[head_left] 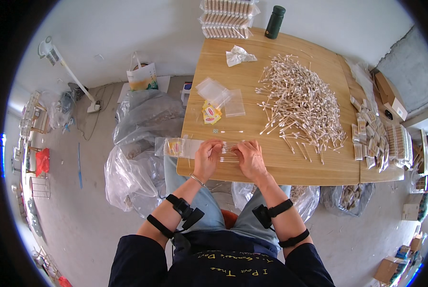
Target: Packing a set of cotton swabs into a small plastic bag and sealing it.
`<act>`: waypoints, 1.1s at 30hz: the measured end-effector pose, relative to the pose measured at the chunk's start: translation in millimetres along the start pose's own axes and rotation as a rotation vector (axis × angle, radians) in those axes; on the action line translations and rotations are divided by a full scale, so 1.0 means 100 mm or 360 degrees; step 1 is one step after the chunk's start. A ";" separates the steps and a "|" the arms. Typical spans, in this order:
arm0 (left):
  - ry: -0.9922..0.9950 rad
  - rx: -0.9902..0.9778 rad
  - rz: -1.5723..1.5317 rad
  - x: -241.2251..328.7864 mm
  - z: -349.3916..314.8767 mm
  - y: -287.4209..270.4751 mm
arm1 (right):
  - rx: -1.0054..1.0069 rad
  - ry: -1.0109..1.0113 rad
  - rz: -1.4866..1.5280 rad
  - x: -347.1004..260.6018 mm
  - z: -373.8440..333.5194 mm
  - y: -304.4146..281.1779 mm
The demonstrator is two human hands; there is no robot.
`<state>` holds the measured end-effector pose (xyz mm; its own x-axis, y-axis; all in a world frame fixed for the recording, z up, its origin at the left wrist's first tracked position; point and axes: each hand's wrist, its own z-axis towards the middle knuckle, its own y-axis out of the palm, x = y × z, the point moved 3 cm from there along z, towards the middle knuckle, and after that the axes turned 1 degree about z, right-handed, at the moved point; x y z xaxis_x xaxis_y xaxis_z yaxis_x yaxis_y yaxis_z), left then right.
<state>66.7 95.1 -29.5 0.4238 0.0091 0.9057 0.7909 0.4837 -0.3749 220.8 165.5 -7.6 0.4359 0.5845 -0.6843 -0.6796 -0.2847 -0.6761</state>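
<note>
From where I stood, with the swabs (231, 147) in hand as the clock's centre and 12 facing away from the person, the left hand (208, 157) was at 9 and the right hand (250, 157) at 3. The left thumb and fingers were curled nearly closed on the swabs' left ends; the right thumb and fingertips were bent together at the right ends. So the small bundle lay level between the hands, just over the table (209, 170) near its front edge. I couldn't tell how many swabs there were, or how firmly each finger pressed.

Beyond the left hand at 9, a carded bag (173, 147) reached over the table's edge. 1 loose swab (232, 131) lay near 12, yellow cards (211, 114) at 11, and clear bags (216, 93) just short of 12. A big heap (302, 98) of swabs spread at 2, with small packs (370, 136) well apart at 3. Farther out stood a tissue (240, 56) at 12 and a bottle (275, 22) between 12 and 1.
</note>
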 end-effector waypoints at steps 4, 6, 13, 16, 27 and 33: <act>0.0026 -0.0026 -0.0027 0.05 -0.06 -0.02 | 0.0009 0.0004 0.0027 -0.01 -0.02 -0.01; 0.0118 -0.0035 0.0017 0.15 -0.06 -0.02 | 0.0003 0.0022 0.0083 -0.02 -0.03 -0.03; 0.0044 -0.0030 0.0006 0.26 -0.03 0.03 | 0.0089 -0.0023 0.0147 -0.09 -0.03 -0.08; -0.0197 -0.0083 -0.0222 0.22 -0.03 0.06 | 0.0137 -0.0001 0.0218 -0.10 -0.03 -0.11; -0.0422 -0.0126 -0.0953 0.41 -0.03 -0.01 | 0.0315 0.0396 0.0473 0.09 -0.62 -0.78; -0.0475 -0.0191 -0.1181 0.51 -0.01 0.09 | 0.0077 0.0731 -0.0427 0.47 -1.53 -1.52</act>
<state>95.9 98.4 13.1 -0.3527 -0.0361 0.9351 0.8689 0.3583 0.3415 434.4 119.9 21.0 0.8040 0.2360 -0.5458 -0.5306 -0.1296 -0.8377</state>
